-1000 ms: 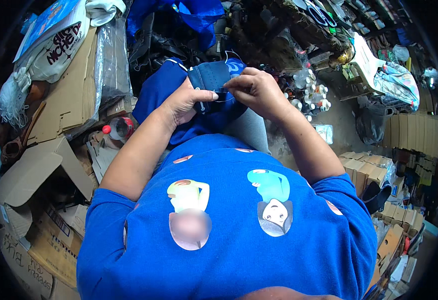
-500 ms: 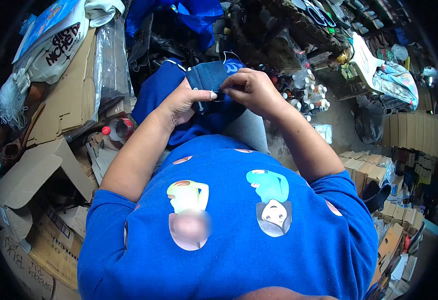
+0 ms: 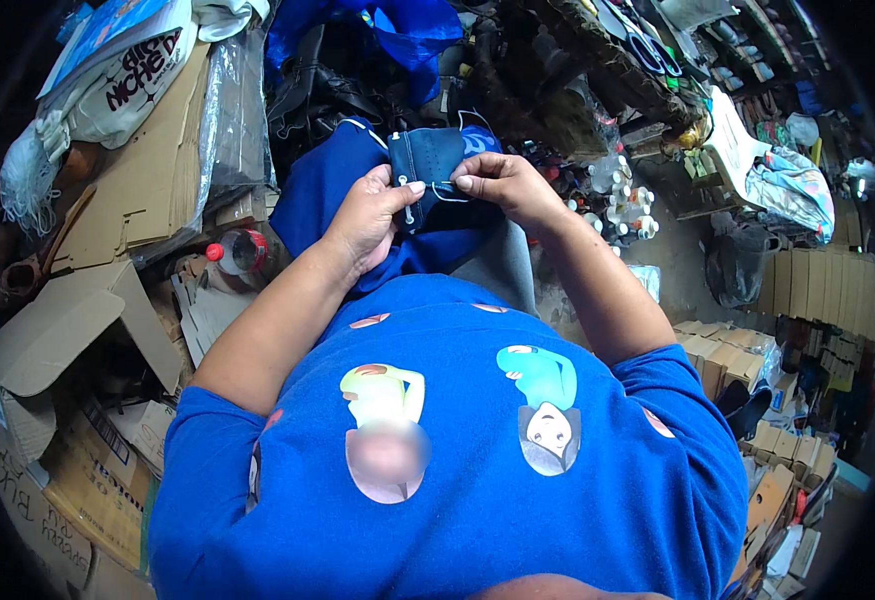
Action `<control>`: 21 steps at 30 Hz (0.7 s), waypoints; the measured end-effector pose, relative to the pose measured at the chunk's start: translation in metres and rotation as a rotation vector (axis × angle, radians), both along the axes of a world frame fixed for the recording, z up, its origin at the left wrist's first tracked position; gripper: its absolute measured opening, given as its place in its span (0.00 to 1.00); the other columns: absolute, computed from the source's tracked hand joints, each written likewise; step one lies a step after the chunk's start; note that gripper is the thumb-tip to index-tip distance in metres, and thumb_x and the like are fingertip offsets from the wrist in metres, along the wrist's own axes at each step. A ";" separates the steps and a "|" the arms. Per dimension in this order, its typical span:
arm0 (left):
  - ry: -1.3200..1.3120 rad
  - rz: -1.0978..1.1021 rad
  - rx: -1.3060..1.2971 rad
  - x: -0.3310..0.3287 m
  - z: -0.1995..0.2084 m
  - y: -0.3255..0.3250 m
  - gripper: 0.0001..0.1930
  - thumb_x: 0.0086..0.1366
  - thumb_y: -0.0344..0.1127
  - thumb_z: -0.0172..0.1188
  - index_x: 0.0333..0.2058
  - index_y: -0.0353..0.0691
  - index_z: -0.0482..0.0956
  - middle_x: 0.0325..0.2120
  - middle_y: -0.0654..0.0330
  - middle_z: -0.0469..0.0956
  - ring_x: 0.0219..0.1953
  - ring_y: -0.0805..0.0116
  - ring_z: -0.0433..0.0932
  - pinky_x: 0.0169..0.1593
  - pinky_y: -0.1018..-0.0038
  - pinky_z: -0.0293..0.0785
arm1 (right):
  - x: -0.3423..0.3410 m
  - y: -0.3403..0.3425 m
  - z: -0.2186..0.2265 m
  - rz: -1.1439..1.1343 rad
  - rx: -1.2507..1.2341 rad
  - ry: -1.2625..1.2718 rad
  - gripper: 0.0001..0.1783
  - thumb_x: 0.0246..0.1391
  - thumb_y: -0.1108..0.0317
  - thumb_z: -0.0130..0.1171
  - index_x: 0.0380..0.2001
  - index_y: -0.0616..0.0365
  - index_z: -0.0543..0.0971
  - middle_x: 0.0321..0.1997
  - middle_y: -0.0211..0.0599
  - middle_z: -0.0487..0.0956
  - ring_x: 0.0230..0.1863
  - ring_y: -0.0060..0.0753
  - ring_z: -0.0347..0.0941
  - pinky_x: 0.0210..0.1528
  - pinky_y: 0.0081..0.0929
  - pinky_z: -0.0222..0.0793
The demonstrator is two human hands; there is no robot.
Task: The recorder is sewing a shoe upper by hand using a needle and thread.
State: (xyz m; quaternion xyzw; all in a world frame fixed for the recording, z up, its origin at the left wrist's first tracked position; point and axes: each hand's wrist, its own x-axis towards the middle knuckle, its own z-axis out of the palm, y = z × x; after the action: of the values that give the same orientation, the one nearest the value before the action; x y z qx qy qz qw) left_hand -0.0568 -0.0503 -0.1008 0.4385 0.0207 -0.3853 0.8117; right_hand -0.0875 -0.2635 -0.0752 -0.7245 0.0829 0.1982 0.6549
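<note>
Above my lap I hold a dark navy leather-like piece [image 3: 432, 150], with a row of small holes and pale-ringed eyelets along its left edge. It looks like a shoe upper. My left hand [image 3: 370, 218] grips its near left side, the thumb pressing on its face. A thin white lace [image 3: 449, 198] loops across the near edge. At the piece's right edge, my right hand [image 3: 516, 190] is closed in a pinch of thumb and forefinger on the lace; its other fingers are curled. Blue cloth [image 3: 323, 182] lies over my lap beneath the piece.
Flattened cardboard [image 3: 143, 205] and an open carton [image 3: 53, 330] crowd the left, beside a red-capped plastic bottle [image 3: 242, 252]. Small white-capped bottles [image 3: 626, 205] stand on the floor at right. Scissors [image 3: 655, 55] lie at the far right; stacked boxes [image 3: 723, 355] are nearer.
The view has shifted slightly. My right hand has moved a little away from my left thumb along the edge, and more of the white lace now shows.
</note>
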 end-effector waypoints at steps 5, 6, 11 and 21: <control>-0.012 -0.011 -0.062 -0.001 -0.002 -0.008 0.13 0.62 0.27 0.55 0.46 0.37 0.71 0.41 0.59 0.78 0.43 0.71 0.76 0.51 0.72 0.70 | -0.007 -0.002 0.001 -0.034 0.050 0.015 0.10 0.53 0.65 0.64 0.35 0.59 0.80 0.33 0.23 0.78 0.36 0.15 0.71 0.45 0.17 0.65; 0.001 -0.026 -0.086 -0.001 -0.004 -0.008 0.13 0.62 0.26 0.55 0.46 0.37 0.72 0.41 0.59 0.78 0.43 0.70 0.77 0.52 0.71 0.70 | -0.008 -0.003 0.001 -0.024 0.062 0.011 0.10 0.53 0.65 0.64 0.35 0.59 0.80 0.33 0.24 0.78 0.36 0.15 0.71 0.44 0.17 0.65; 0.097 -0.028 -0.208 -0.003 -0.014 -0.010 0.13 0.62 0.26 0.55 0.47 0.36 0.72 0.41 0.58 0.78 0.44 0.68 0.77 0.53 0.70 0.71 | -0.012 -0.009 0.000 -0.013 0.108 0.008 0.10 0.53 0.65 0.64 0.35 0.60 0.80 0.34 0.25 0.79 0.37 0.17 0.72 0.45 0.18 0.66; 0.153 -0.045 -0.271 -0.001 -0.016 -0.011 0.14 0.64 0.26 0.54 0.48 0.39 0.72 0.41 0.59 0.78 0.44 0.68 0.77 0.53 0.69 0.71 | -0.015 0.009 -0.009 -0.124 0.066 -0.091 0.08 0.52 0.69 0.64 0.35 0.61 0.81 0.31 0.25 0.79 0.34 0.15 0.72 0.41 0.17 0.67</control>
State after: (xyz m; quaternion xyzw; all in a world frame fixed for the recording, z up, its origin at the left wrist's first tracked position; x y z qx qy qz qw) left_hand -0.0575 -0.0612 -0.1167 0.2949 0.0206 -0.4349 0.8506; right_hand -0.1024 -0.2541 -0.0846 -0.7042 0.0909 0.1267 0.6927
